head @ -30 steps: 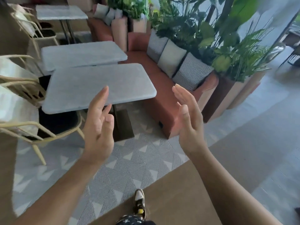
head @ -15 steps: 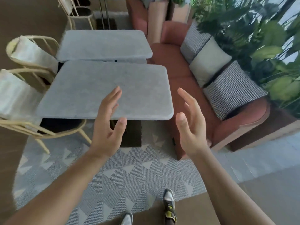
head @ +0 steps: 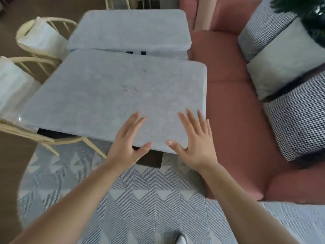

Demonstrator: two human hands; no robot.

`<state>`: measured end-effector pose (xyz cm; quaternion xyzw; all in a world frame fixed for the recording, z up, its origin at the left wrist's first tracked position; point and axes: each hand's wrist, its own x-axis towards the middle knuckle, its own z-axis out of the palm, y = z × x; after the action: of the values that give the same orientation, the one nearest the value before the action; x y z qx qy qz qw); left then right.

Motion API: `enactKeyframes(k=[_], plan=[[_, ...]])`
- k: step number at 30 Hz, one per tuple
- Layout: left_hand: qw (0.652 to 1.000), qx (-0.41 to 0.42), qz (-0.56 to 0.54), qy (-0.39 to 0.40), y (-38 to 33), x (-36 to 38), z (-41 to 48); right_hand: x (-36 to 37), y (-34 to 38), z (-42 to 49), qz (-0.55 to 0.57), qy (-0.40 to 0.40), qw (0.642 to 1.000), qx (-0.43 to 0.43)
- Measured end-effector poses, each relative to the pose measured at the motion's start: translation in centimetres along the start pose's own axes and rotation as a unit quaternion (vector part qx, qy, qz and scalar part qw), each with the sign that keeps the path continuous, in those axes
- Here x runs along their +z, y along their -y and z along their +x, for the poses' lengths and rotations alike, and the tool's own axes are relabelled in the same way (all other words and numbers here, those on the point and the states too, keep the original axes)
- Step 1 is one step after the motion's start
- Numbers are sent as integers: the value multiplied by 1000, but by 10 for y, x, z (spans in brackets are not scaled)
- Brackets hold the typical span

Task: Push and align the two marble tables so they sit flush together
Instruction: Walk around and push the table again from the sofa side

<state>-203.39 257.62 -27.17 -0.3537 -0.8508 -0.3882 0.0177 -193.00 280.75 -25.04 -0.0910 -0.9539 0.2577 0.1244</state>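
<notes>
Both hands, left hand (head: 129, 147) and right hand (head: 195, 143), spread flat, gripping nothing, at the near marble table (head: 112, 99)'s front edge; heavy, rigid slab, so shove there toward the far marble table (head: 130, 30).

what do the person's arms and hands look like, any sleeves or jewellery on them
Both forearms are bare as far as the picture shows: no sleeves in view. The left hand and right hand wear no gloves, and no rings, watch or bracelet show on the fingers or wrists. Nails look short and unpainted.

Shoe (head: 180, 238) cut off by bottom edge.
</notes>
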Motion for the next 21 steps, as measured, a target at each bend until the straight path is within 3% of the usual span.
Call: enactKeyframes(k=[3, 6, 8, 13, 21], plan=[[988, 3, 130, 85, 40, 31, 16, 52, -32, 13, -99, 116, 988, 32], [946, 21, 255, 201, 79, 56, 33, 98, -55, 20, -178, 158, 970, 45], [924, 34, 298, 238, 104, 68, 40, 119, -69, 21, -204, 170, 963, 46], [899, 47, 358, 248, 148, 81, 51, 148, -90, 23, -236, 152, 959, 41], [900, 88, 379, 199, 163, 91, 52, 161, -99, 24, -281, 90, 955, 14]])
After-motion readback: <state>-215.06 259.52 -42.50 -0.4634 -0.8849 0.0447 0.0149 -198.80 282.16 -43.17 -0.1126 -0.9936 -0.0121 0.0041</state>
